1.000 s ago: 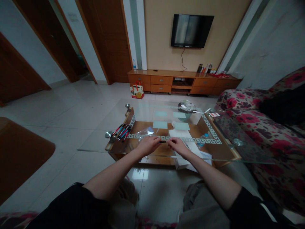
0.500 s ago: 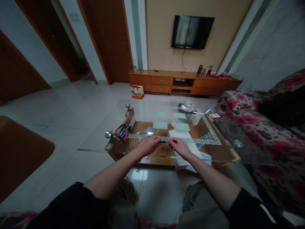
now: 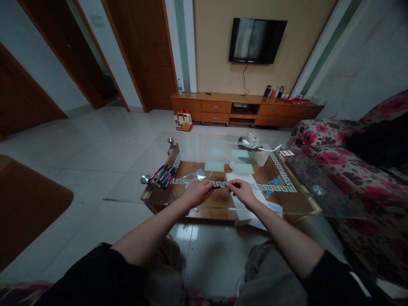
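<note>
Head view: above the near edge of the glass tabletop [image 3: 127, 193], the left hand [image 3: 196, 194] pinches a dark pen [image 3: 216, 187]; the right hand [image 3: 242, 192] closes on its tip. Best pulled straight, grip steady.

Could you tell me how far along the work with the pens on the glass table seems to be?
Done, it seems: a bunch of pens lies together at the left end of the glass table. In hand: the left hand and right hand hold one dark pen between them over the table's near edge. Left: cannot tell; a clear bag lies just beyond the hands, contents unclear.
</note>
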### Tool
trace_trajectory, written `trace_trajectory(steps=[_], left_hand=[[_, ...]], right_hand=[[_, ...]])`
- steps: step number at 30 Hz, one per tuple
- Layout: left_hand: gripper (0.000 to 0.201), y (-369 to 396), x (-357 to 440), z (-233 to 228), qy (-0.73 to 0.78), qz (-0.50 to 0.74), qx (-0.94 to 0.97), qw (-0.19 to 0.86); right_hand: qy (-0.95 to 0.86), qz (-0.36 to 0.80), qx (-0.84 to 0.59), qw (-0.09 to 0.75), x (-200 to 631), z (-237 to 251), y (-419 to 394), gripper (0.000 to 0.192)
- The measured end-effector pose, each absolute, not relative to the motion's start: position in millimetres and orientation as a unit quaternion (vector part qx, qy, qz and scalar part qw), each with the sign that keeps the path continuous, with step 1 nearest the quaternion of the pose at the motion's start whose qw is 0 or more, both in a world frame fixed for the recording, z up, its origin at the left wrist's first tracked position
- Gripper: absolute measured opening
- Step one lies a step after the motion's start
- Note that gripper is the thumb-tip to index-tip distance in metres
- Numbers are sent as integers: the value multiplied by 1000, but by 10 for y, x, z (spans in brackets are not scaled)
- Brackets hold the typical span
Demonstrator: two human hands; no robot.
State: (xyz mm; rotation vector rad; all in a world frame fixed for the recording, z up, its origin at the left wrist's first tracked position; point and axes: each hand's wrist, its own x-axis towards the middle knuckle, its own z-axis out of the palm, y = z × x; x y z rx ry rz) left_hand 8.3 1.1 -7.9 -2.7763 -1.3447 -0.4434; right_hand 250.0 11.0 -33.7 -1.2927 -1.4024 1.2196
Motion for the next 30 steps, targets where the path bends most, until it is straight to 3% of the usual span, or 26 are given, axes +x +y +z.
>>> trace_trajectory(steps=[5, 9, 12, 30], left_hand=[[22, 24, 66, -87, -432, -149, -889, 8], [20, 22, 66, -99, -434, -152, -888, 6], [20, 21, 64, -97, -433, -148, -889, 9], [23, 31, 50, -83, -432, -138, -891, 13]], right_hand=[[-598, 398, -541, 437, 2736, -424, 228, 27], [-674, 245, -589, 373, 2933, -398, 279, 10], [-700, 177, -608, 330, 3033, -317, 279, 8], [-741, 109, -633, 196, 3370, -484, 411, 20]])
